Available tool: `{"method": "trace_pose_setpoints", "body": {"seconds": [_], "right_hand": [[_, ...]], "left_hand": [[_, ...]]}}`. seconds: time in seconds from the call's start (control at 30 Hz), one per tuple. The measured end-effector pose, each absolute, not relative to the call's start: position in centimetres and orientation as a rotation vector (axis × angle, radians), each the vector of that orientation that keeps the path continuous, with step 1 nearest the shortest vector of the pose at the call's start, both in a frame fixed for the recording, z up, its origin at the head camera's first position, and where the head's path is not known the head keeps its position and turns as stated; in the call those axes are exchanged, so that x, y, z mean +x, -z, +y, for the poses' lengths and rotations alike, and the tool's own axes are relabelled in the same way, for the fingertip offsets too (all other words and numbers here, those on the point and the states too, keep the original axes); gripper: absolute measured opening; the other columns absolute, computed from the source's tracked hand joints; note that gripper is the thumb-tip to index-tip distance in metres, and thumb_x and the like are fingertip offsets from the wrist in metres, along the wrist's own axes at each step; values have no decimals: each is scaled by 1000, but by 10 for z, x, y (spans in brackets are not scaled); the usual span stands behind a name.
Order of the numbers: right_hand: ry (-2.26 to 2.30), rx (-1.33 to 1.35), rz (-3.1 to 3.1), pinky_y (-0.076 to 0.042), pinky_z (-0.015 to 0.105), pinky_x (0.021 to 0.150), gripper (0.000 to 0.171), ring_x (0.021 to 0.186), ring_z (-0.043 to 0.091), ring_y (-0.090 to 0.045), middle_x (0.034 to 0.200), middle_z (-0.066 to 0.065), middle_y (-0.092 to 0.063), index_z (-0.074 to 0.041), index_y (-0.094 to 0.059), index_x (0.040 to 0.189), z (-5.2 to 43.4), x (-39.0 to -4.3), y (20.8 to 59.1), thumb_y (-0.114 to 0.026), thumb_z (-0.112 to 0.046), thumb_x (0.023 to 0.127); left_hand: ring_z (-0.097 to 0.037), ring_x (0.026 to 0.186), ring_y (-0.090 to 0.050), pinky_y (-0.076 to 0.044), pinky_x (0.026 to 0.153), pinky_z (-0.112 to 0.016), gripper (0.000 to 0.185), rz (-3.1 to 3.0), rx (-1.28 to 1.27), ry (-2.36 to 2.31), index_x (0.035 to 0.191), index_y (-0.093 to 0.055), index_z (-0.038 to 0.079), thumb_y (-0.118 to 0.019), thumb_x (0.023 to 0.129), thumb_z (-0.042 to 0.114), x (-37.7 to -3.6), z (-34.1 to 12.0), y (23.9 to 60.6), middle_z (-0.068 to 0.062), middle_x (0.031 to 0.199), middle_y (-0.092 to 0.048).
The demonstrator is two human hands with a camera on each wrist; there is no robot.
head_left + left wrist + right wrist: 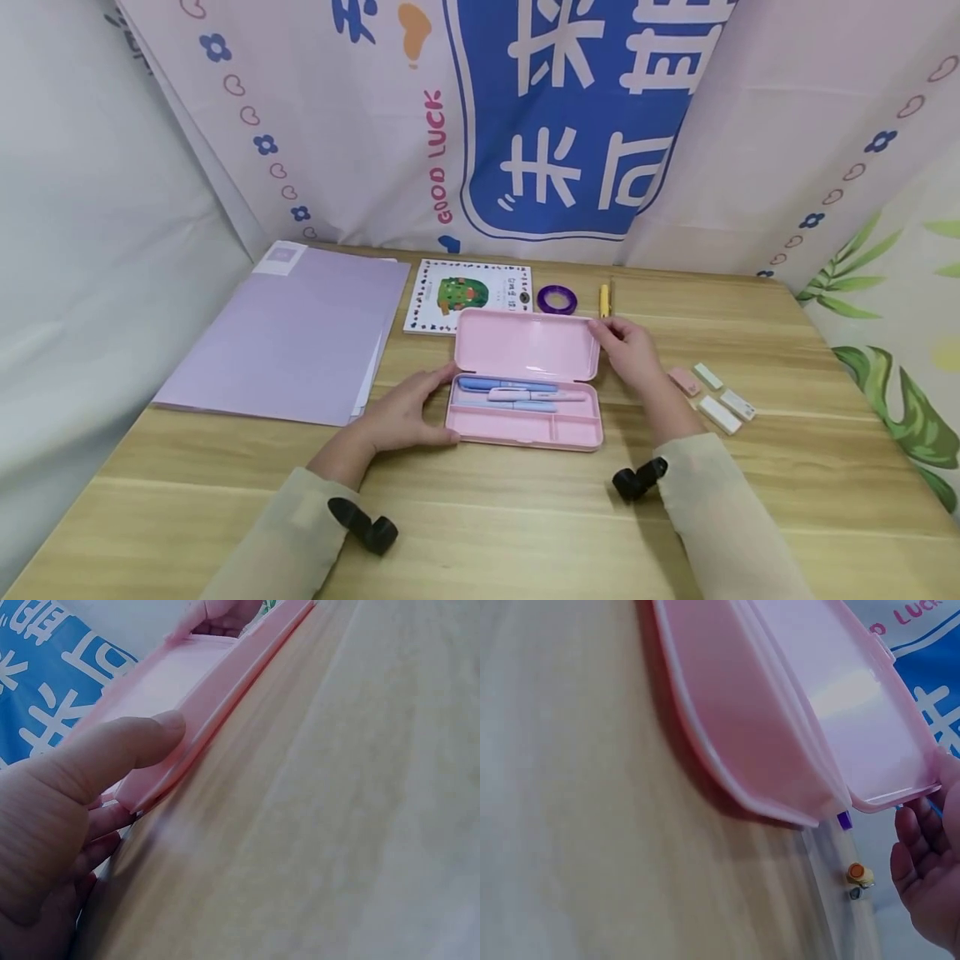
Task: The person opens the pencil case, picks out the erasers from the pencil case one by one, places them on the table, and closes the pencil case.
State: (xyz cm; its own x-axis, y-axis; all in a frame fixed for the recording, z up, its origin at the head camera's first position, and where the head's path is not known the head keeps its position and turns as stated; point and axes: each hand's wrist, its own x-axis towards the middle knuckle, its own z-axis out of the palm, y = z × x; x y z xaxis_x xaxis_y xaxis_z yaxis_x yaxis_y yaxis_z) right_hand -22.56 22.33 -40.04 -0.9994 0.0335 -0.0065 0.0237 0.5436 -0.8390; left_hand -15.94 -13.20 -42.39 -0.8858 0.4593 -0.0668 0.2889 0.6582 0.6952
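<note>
A pink pencil case (501, 428) lies on the table with its lid (528, 343) raised on the far side. Three pens sit in its long rear compartment: a blue pen (474, 383), a pale pink pen (536, 395) and a light blue pen (525, 407). My left hand (405, 412) holds the case's left end, thumb at the front corner and fingers along the back. In the left wrist view its thumb (139, 740) lies against the front wall. My right hand (628, 354) pinches the lid's upper right corner, also seen in the right wrist view, thumb inside and fingers behind.
Left of the case lies a purple folder (292, 333) over white sheets. Behind are a booklet (427, 292) with a green cartoon, a roll of purple tape (557, 310) and a yellow tool (604, 300). Several erasers (720, 414) lie to the right. A printed cloth (360, 167) hangs behind the table.
</note>
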Motion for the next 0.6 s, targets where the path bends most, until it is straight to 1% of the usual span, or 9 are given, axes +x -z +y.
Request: {"method": "trace_pose_setpoints", "body": {"seconds": [0.07, 0.1, 0.17, 0.23, 0.3, 0.37, 0.47, 0.53, 0.6], "right_hand": [[-1514, -40, -2725, -49, 19, 78, 45, 90, 13, -56, 103, 12, -65, -1, -66, 118, 223, -220, 397, -56, -40, 98], [-1537, -26, -2706, -50, 19, 77, 43, 88, 11, -55, 99, 8, -65, 0, -66, 118, 224, -216, 396, -57, -37, 99], [-1567, 15, -2669, -50, 16, 73, 38, 84, 6, -55, 91, -1, -63, 2, -65, 117, 225, -205, 392, -59, -30, 98], [-1616, 72, -2639, -49, 16, 72, 35, 82, 4, -54, 86, -11, -60, 5, -64, 116, 227, -191, 389, -60, -24, 98], [-1663, 141, -2615, -49, 17, 71, 32, 81, 2, -53, 85, -14, -59, 8, -62, 116, 229, -177, 389, -61, -17, 96], [-1687, 205, -2616, -48, 16, 73, 29, 85, 2, -54, 92, -12, -61, 9, -63, 113, 231, -162, 390, -62, -14, 95], [-1678, 298, -2659, -48, 19, 81, 19, 94, 6, -55, 107, 1, -64, 7, -64, 101, 234, -145, 396, -65, -10, 92], [-1621, 365, -2714, -49, 28, 92, 16, 105, 15, -57, 122, 12, -60, 2, -65, 97, 235, -137, 401, -68, -11, 90], [-1571, 413, -2777, -46, 43, 103, 23, 118, 29, -55, 136, 20, -52, -1, -65, 105, 237, -132, 407, -71, -15, 88]], "left_hand": [[-35, 143, -36, -29, 117, -54, 110, 2639, 598, -1048, 156, -27, 19, -84, 67, 53, -159, -132, 424, -12, 155, -39], [-35, 144, -34, -29, 118, -55, 112, 2639, 597, -1053, 156, -26, 20, -84, 67, 53, -159, -132, 424, -11, 156, -37], [-35, 145, -32, -27, 118, -55, 115, 2645, 609, -1052, 157, -23, 17, -84, 67, 53, -159, -131, 423, -9, 157, -36], [-34, 146, -32, -26, 119, -54, 119, 2638, 614, -1073, 158, -19, 14, -85, 67, 52, -160, -131, 423, -7, 156, -40], [-32, 146, -32, -24, 120, -54, 123, 2626, 615, -1104, 158, -13, 12, -86, 66, 50, -160, -131, 424, -6, 154, -43], [-31, 145, -34, -24, 120, -54, 127, 2614, 608, -1129, 158, -9, 10, -87, 66, 49, -160, -131, 424, -8, 150, -47], [-31, 143, -38, -25, 120, -54, 126, 2586, 611, -1160, 159, -8, 12, -87, 67, 47, -159, -131, 423, -12, 149, -48], [-32, 143, -37, -25, 119, -55, 118, 2579, 621, -1160, 159, -10, 12, -83, 73, 46, -158, -131, 423, -15, 150, -45], [-35, 143, -36, -25, 119, -57, 107, 2582, 625, -1144, 158, -14, 13, -77, 79, 47, -157, -131, 422, -17, 153, -41]]}}
